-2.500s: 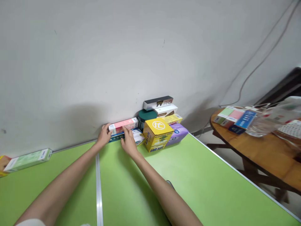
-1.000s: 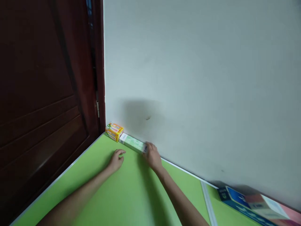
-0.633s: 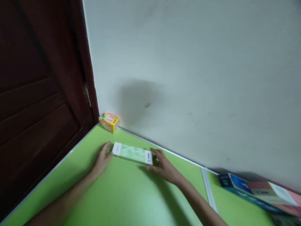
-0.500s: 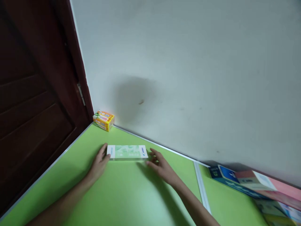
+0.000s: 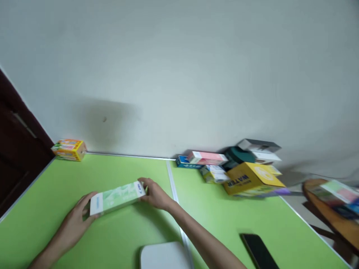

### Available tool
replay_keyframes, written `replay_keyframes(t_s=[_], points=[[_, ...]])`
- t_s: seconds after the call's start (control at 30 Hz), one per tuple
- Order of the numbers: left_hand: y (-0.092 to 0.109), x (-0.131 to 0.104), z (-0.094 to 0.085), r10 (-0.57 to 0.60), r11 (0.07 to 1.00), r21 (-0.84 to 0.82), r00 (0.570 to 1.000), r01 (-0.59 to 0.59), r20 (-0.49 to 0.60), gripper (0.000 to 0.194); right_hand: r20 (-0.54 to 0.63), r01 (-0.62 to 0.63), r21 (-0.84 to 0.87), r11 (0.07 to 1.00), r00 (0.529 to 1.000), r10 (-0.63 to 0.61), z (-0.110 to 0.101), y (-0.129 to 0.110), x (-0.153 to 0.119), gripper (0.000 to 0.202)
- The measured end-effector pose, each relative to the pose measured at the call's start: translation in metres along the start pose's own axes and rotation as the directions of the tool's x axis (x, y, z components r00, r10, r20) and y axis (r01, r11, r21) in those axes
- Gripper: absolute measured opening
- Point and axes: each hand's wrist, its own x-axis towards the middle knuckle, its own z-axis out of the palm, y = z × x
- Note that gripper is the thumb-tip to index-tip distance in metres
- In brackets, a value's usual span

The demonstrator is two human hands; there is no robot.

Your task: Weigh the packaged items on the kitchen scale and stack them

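A long, flat white-and-green box [image 5: 119, 198] is held at its two ends, its right end higher in the view than its left. My left hand [image 5: 74, 222] grips the left end, thumb along the near edge and fingers behind. At the other end, beside the blue print, my right hand [image 5: 155, 193] has its thumb and fingers closed on the box. A shadow lies on the green table [image 5: 117, 243] below; whether the box is fully off the surface I cannot tell.
A yellow-orange box [image 5: 70, 149] stands by the wall at left. Right of a white seam are a pink-white box [image 5: 207, 157], a blue box [image 5: 186, 162] and a yellow WATER carton [image 5: 249, 179]. Nearer are a grey-white rounded object [image 5: 165, 256] and a black phone [image 5: 258, 250]. A wooden stool [image 5: 344, 228] holds blurred packages.
My right hand, earlier apart from the box, now grips its right end. The box has tilted and come nearer. My view has swung right, bringing the carton, phone and stool into sight.
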Motion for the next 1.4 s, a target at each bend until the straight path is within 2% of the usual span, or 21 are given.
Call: replay_keyframes(t_s=[0.07,0.2,0.3,0.43,0.5,0.57,0.6,0.67,0.77,0.87,0.93,1.0,1.07,1.17,1.23,1.27,1.3,1.37,1.4], points=[[0.013,-0.027,0.012,0.01,0.999,0.045,0.997,-0.013,0.074,0.065,0.024,-0.015,0.008,1.0,1.0,0.015,-0.02,-0.004,-0.048,0.057],[0.042,-0.083,0.039,0.157,0.959,0.209,0.974,-0.19,0.162,0.059,0.023,-0.077,-0.016,0.997,0.997,0.077,-0.048,-0.006,-0.14,0.055],[0.048,-0.115,0.065,0.189,0.921,0.301,0.959,-0.248,0.212,0.058,-0.001,-0.132,-0.064,0.989,0.991,0.132,-0.047,0.007,-0.19,0.053],[0.034,-0.147,0.095,0.122,0.921,0.331,0.959,-0.206,0.255,0.062,0.02,-0.167,-0.072,0.983,0.985,0.169,-0.029,0.034,-0.228,0.054],[0.029,-0.157,0.097,0.085,0.924,0.349,0.974,-0.155,0.208,0.076,0.014,-0.156,-0.062,0.986,0.987,0.157,-0.026,0.044,-0.239,0.064],[0.03,-0.164,0.089,0.006,0.937,0.345,0.994,-0.044,0.11,0.088,-0.031,-0.141,-0.022,0.99,0.99,0.14,-0.031,0.052,-0.249,0.073],[0.031,-0.166,0.082,-0.044,0.948,0.318,0.997,0.022,0.064,0.087,-0.076,-0.133,0.014,0.991,0.988,0.133,-0.035,0.055,-0.253,0.073],[0.033,-0.167,0.069,-0.128,0.972,0.203,0.991,0.12,0.024,0.069,-0.187,-0.119,0.13,0.984,0.972,0.142,-0.042,0.062,-0.259,0.06],[0.03,-0.16,0.06,-0.194,0.981,0.036,0.979,0.192,0.068,0.05,-0.259,-0.143,0.316,0.938,0.938,0.231,-0.042,0.07,-0.255,0.043],[0.025,-0.147,0.069,-0.189,0.982,0.019,0.969,0.189,0.157,0.057,-0.166,-0.194,0.417,0.888,0.944,0.284,-0.025,0.071,-0.242,0.045],[0.024,-0.139,0.08,-0.165,0.986,0.032,0.963,0.162,0.213,0.064,-0.085,-0.201,0.491,0.848,0.957,0.276,-0.014,0.069,-0.233,0.048],[0.028,-0.133,0.088,-0.143,0.99,0.043,0.96,0.137,0.241,0.064,-0.055,-0.18,0.563,0.807,0.966,0.253,-0.008,0.065,-0.227,0.048],[0.038,-0.129,0.094,-0.113,0.993,0.053,0.957,0.102,0.267,0.061,-0.097,-0.12,0.602,0.79,0.97,0.221,-0.011,0.062,-0.226,0.049],[0.067,-0.119,0.104,-0.025,0.999,0.039,0.946,0.013,0.322,0.057,-0.216,0.009,0.592,0.806,0.965,0.148,-0.034,0.059,-0.227,0.047],[0.099,-0.106,0.116,0.032,0.998,0.038,0.952,-0.046,0.303,0.055,-0.362,0.088,0.502,0.861,0.925,0.117,-0.06,0.059,-0.225,0.041],[0.119,-0.097,0.124,0.053,0.997,0.047,0.961,-0.069,0.273,0.053,-0.467,0.12,0.43,0.895,0.878,0.107,-0.075,0.059,-0.222,0.039],[0.141,-0.086,0.133,0.08,0.994,0.059,0.969,-0.096,0.236,0.052,-0.589,0.148,0.347,0.926,0.803,0.093,-0.089,0.059,-0.218,0.037],[0.188,-0.062,0.155,0.166,0.979,0.088,0.972,-0.183,0.168,0.05,-0.799,0.186,0.199,0.962,0.599,0.05,-0.114,0.06,-0.207,0.038],[0.211,-0.048,0.167,0.225,0.965,0.106,0.964,-0.241,0.144,0.049,-0.863,0.204,0.147,0.968,0.504,0.025,-0.124,0.062,-0.2,0.04]])
